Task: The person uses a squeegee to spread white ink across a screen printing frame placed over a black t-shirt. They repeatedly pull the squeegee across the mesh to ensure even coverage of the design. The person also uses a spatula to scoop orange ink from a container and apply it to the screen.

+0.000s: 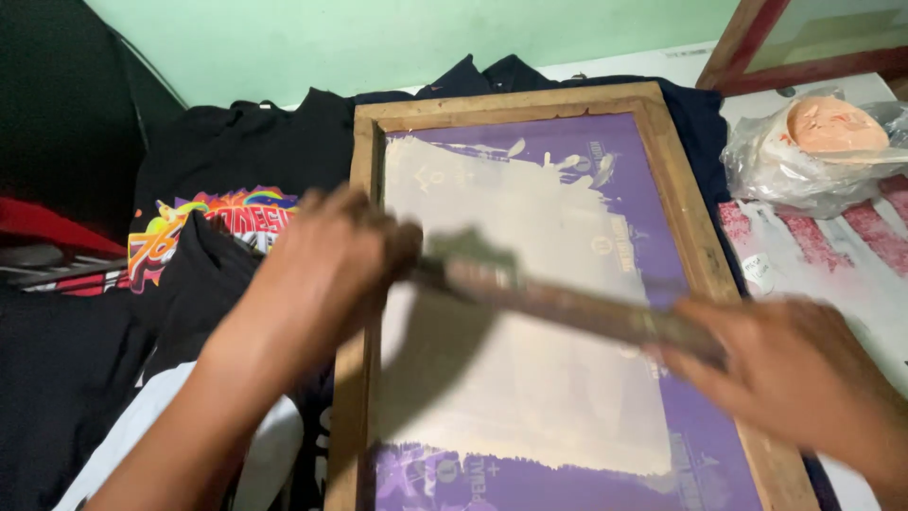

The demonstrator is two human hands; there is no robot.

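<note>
Both hands [322,260] grip squeegee [567,308] over purple screen [653,199].

Two bare forearms come into view from the bottom edge — no sleeves on either, no cuffs anywhere along them. The left hand [326,251] is smeared by motion blur, so its fingers run together into one soft shape. No ring or watch can be made out on it, nor any band at the wrist. The right hand [794,369] is blurred too, though a little less, and the line of its knuckles shows. It is ungloved, with nothing visible at the wrist. Nails and finer marks — too blurred to tell on either hand.
</note>
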